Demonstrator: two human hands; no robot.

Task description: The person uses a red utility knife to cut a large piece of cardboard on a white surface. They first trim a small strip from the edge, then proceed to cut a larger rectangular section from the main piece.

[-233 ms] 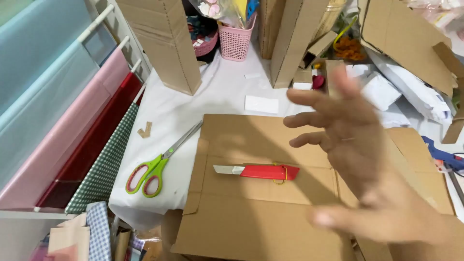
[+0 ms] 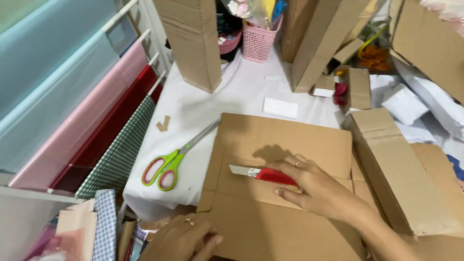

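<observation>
A flat brown cardboard sheet (image 2: 285, 140) lies on the white table (image 2: 227, 101). On it rests a red box cutter (image 2: 261, 174) with its grey blade pointing left. My right hand (image 2: 314, 186) lies over the cutter's handle, fingers closing around it. My left hand (image 2: 181, 239) grips the near left edge of the cardboard at the bottom of the view. Green-handled scissors (image 2: 174, 162) lie on the table just left of the cardboard.
Tall cardboard boxes (image 2: 193, 41) stand at the back, beside a pink basket (image 2: 258, 41). A long taped box (image 2: 401, 174) lies to the right. Rolls of coloured paper (image 2: 87, 125) hang on a rack at left. A white card (image 2: 280, 107) and small scraps (image 2: 163, 123) lie on the table.
My right hand has come down from in front of the camera onto the red cutter. My left hand has come into view at the cardboard's near edge.
</observation>
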